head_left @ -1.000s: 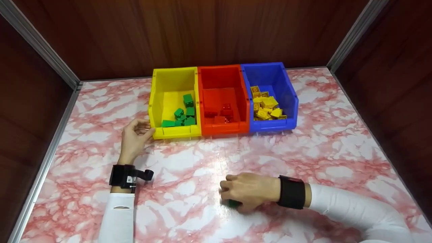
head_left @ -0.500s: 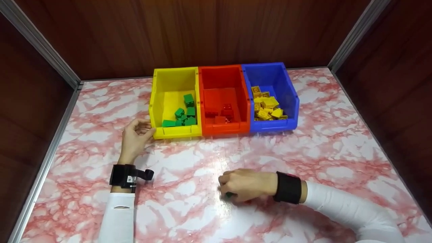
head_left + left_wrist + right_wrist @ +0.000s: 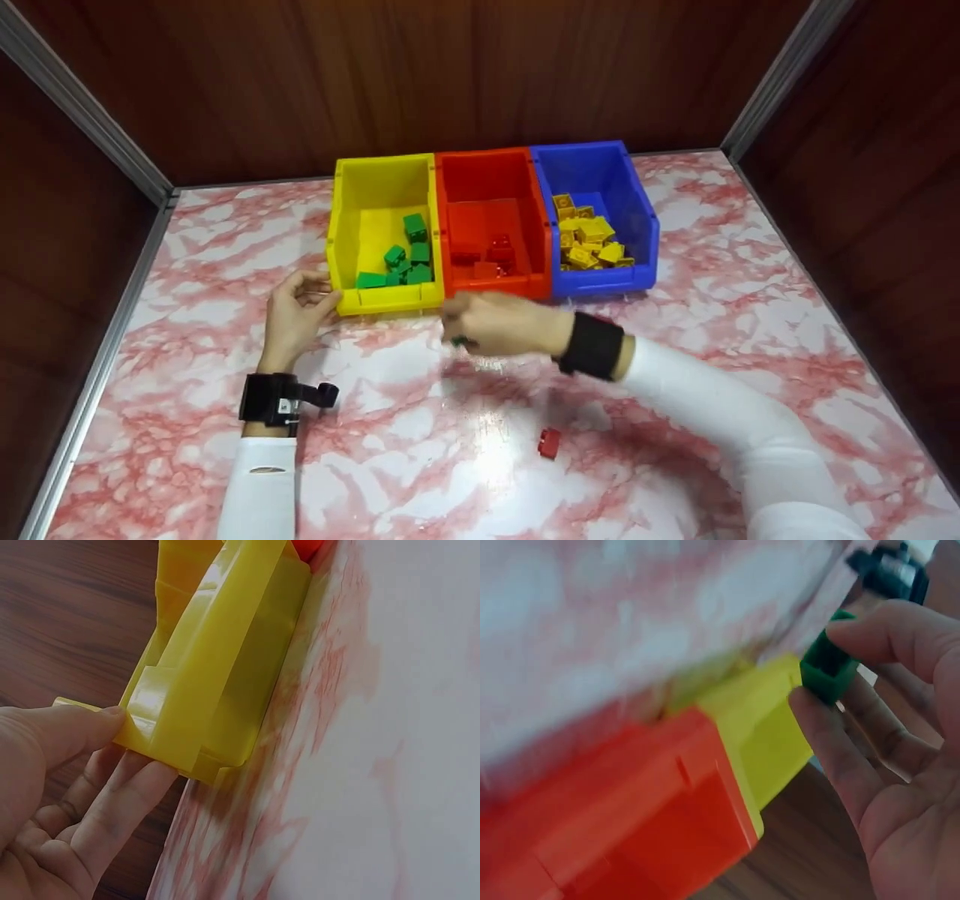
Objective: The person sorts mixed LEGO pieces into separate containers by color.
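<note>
My left hand (image 3: 291, 322) holds the front left corner of the yellow bin (image 3: 390, 300). In the left wrist view the thumb lies on the bin's edge (image 3: 154, 709) and fingertips sit against its underside. My right hand (image 3: 502, 322), slightly blurred, is in front of the red bin (image 3: 499, 288), near the yellow one. Between thumb and fingers it pinches a green toy brick (image 3: 829, 682), its hollow side showing in the right wrist view. Several green bricks (image 3: 418, 253) lie in the yellow bin. A lone red brick (image 3: 549, 442) lies on the table.
The blue bin (image 3: 604, 283), holding several yellow bricks (image 3: 592, 232), adjoins the red bin on the right. A few red bricks (image 3: 486, 270) lie in the red bin. Brown wood-look walls (image 3: 480, 75) enclose the marbled table (image 3: 405, 465) at the back and sides.
My right hand has carried the green brick from the middle of the table forward to the bins, uncovering the red brick on the table. The left hand stays at the yellow bin.
</note>
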Motion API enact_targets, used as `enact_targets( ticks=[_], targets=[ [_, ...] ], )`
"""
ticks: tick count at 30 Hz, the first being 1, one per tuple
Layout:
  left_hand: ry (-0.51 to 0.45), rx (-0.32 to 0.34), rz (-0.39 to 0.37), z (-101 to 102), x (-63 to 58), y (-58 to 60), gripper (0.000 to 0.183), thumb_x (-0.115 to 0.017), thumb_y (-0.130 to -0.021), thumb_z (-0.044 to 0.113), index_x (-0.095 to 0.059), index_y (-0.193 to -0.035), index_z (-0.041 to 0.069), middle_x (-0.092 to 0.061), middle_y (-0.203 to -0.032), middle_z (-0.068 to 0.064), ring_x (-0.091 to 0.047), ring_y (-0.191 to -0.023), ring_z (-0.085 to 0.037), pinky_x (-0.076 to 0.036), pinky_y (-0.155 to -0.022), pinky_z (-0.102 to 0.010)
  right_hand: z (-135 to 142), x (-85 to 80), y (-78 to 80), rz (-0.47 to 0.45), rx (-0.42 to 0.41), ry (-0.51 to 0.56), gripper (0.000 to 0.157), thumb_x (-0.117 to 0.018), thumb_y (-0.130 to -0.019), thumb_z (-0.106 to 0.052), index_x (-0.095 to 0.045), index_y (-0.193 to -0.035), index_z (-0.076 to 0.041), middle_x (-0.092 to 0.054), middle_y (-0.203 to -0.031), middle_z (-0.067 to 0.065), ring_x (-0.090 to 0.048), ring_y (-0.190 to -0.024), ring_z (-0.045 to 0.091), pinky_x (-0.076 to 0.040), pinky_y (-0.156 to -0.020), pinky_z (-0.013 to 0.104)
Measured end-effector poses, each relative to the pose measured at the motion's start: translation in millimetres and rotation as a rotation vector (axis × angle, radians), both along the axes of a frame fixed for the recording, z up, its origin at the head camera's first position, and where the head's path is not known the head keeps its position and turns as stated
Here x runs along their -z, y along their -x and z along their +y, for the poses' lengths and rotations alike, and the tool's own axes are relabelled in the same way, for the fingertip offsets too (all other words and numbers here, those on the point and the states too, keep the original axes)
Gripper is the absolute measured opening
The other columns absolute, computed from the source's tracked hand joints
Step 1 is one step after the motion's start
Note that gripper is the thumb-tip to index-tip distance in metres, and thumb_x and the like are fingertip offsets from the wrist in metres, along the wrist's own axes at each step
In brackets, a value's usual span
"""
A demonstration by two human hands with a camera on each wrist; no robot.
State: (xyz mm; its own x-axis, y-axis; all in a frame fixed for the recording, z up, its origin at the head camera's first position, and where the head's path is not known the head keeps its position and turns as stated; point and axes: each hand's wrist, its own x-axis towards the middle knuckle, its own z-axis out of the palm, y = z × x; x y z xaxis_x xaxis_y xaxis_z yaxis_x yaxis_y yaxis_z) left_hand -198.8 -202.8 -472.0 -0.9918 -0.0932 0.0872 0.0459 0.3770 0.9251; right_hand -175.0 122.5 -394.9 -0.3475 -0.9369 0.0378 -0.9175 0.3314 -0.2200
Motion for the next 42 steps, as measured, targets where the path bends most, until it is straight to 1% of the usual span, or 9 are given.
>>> enact_targets(
  ticks=[5, 10, 14, 20, 23, 26, 33, 37, 42],
  targets=[
    [-0.024, -0.003, 0.004, 0, 0.5, 1.0, 0.032, -0.079, -0.095, 0.009, -0.068, -0.124, -0.002, -0.071, -0.114, -0.023, -0.066, -0.086, -0.002, -0.056, -0.08, -0.011, -22, -18.9, 33.4, 0.004, 0.061, 0.021, 0.024, -0.066, -0.093, 0.011, -0.081, -0.106, -0.002, -0.075, -0.108, 0.015, -0.075, -0.101, 0.027, -0.064, -0.085, 0.027],
    [-0.029, -0.001, 0.006, 0, 1.5, 1.3, 0.032, -0.078, -0.095, 0.008, -0.068, -0.124, -0.002, -0.072, -0.114, -0.024, -0.066, -0.085, -0.001, -0.057, -0.079, -0.011, -45, -25.8, 56.8, 0.025, 0.128, -0.024, 0.027, -0.064, -0.098, 0.006, -0.08, -0.117, -0.004, -0.074, -0.117, 0.015, -0.071, -0.113, 0.03, -0.062, -0.098, 0.034],
    [-0.024, 0.001, 0.018, 0, 2.3, 0.2, 0.032, -0.078, -0.095, 0.008, -0.069, -0.123, -0.002, -0.072, -0.115, -0.025, -0.066, -0.084, -0.001, -0.056, -0.079, -0.011, -63, -21.5, 71.2, 0.046, 0.156, -0.088, 0.026, -0.064, -0.102, 0.0, -0.078, -0.124, -0.005, -0.074, -0.123, 0.015, -0.069, -0.118, 0.031, -0.06, -0.104, 0.037],
    [-0.001, -0.005, 0.003, -2, 3.1, -1.9, 0.033, -0.078, -0.095, 0.009, -0.068, -0.125, -0.001, -0.072, -0.119, -0.023, -0.065, -0.087, 0.0, -0.055, -0.082, -0.01, -82, -6.0, 88.0, 0.245, 0.148, -0.243, 0.023, -0.062, -0.106, -0.012, -0.078, -0.122, -0.007, -0.073, -0.118, 0.015, -0.069, -0.102, 0.032, -0.062, -0.09, 0.033],
    [-0.01, -0.003, 0.005, -2, 2.9, -1.2, 0.033, -0.078, -0.095, 0.008, -0.068, -0.125, -0.002, -0.072, -0.119, -0.024, -0.066, -0.086, 0.0, -0.055, -0.082, -0.01, -85, 1.0, 92.6, 0.324, 0.154, -0.288, 0.023, -0.06, -0.107, -0.011, -0.078, -0.12, -0.007, -0.073, -0.119, 0.014, -0.07, -0.098, 0.031, -0.064, -0.084, 0.032],
    [-0.02, 0.004, 0.012, -1, 2.2, 0.0, 0.032, -0.078, -0.095, 0.008, -0.068, -0.124, -0.002, -0.071, -0.117, -0.024, -0.066, -0.086, 0.0, -0.055, -0.081, -0.011, -87, 6.4, 95.8, 0.368, 0.174, -0.322, 0.022, -0.059, -0.107, -0.01, -0.078, -0.119, -0.008, -0.074, -0.12, 0.013, -0.072, -0.099, 0.03, -0.065, -0.083, 0.033],
    [-0.034, -0.003, 0.007, 1, 2.1, 1.3, 0.031, -0.077, -0.095, 0.006, -0.068, -0.123, -0.003, -0.071, -0.114, -0.024, -0.066, -0.086, -0.001, -0.056, -0.08, -0.011, -86, 6.8, 94.9, 0.395, 0.174, -0.348, 0.023, -0.06, -0.107, -0.012, -0.078, -0.121, -0.009, -0.075, -0.121, 0.013, -0.073, -0.099, 0.029, -0.066, -0.082, 0.033],
    [-0.039, 0.003, -0.002, 1, 3.1, 2.0, 0.032, -0.077, -0.095, 0.008, -0.068, -0.124, -0.003, -0.071, -0.116, -0.023, -0.066, -0.087, -0.001, -0.056, -0.081, -0.011, -77, -3.1, 89.8, 0.359, 0.173, -0.281, 0.025, -0.057, -0.109, -0.014, -0.077, -0.125, -0.013, -0.074, -0.12, 0.012, -0.071, -0.102, 0.029, -0.065, -0.079, 0.033],
    [-0.036, 0.002, -0.011, -1, 2.9, 1.6, 0.034, -0.078, -0.096, 0.01, -0.068, -0.126, -0.002, -0.071, -0.117, -0.023, -0.066, -0.086, 0.0, -0.055, -0.081, -0.011, -55, -24.0, 74.8, 0.298, 0.163, -0.144, 0.025, -0.066, -0.103, -0.018, -0.075, -0.127, -0.015, -0.071, -0.117, 0.011, -0.067, -0.105, 0.029, -0.064, -0.075, 0.036]
  ],
)
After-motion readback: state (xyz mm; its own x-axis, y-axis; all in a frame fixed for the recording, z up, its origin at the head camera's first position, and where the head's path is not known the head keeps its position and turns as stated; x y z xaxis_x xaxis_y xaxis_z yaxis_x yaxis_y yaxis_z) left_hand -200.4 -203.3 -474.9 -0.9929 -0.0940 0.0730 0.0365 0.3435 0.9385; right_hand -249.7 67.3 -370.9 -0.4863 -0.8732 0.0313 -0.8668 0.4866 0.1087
